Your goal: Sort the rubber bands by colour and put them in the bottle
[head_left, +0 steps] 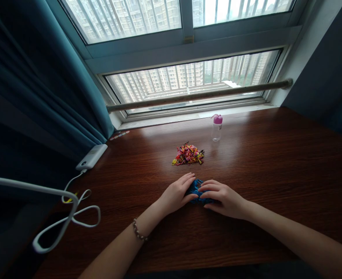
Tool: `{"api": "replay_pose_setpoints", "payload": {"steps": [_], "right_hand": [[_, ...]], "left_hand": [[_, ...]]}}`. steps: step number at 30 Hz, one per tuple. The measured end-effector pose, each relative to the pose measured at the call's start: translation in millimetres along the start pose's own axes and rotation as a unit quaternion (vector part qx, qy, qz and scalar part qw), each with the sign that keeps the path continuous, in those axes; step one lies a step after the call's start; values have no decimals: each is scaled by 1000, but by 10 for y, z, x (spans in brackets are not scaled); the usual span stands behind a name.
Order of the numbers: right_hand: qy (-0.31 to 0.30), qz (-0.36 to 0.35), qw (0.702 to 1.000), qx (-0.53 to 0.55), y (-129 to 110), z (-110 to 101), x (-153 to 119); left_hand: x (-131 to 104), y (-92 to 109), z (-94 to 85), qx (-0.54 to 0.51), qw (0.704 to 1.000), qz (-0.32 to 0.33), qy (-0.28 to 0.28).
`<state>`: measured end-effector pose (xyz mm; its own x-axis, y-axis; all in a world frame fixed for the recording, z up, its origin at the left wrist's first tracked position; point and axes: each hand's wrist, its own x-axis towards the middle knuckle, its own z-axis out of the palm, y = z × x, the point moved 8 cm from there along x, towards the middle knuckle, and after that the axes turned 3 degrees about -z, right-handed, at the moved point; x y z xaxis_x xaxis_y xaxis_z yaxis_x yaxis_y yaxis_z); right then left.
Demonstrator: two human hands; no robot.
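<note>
Nearest us, both forearms run in from the bottom edge & converge toward the table's middle, a beaded bracelet on the L wrist. We've got the left hand lying palm down, fingers stretched out flat & pointing right, fingertips resting on the left side of a small blue pile. The right hand comes in from the other side, also palm down, fingers extended & slightly spread, pressing over the pile's right half; neither hand is fisted, both lie loosely open on the blue stuff, w/ the fingertips nearly meeting over it. The pile sits on the wooden table, roughly centre, mostly covered, so we can't tell exactly what it's made of. To the L, a white cable loops near the table edge, leading up to a white power bank. Further back, apart from the hands, lies a heap of multicoloured bands, & just beyond it to the R stands a clear bottle w/ pink cap, upright near the window sill.
</note>
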<state>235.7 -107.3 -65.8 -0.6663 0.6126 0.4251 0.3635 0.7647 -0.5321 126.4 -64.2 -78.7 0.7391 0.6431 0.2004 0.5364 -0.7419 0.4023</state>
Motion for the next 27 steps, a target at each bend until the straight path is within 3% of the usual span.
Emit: {"api": "replay_pose_setpoints", "payload": {"steps": [7, 12, 19, 27], "right_hand": [[42, 39, 998, -32, 118, -68, -30], [34, 88, 995, -46, 200, -89, -43], [18, 68, 998, -4, 191, 20, -68], [87, 48, 995, -22, 145, -99, -62]], "left_hand": [[-37, 99, 39, -52, 998, 41, -18], [-14, 189, -8, -67, 995, 75, -18], [1, 163, -4, -48, 994, 98, -2], [-19, 178, -111, -4, 994, 93, 53]]}}
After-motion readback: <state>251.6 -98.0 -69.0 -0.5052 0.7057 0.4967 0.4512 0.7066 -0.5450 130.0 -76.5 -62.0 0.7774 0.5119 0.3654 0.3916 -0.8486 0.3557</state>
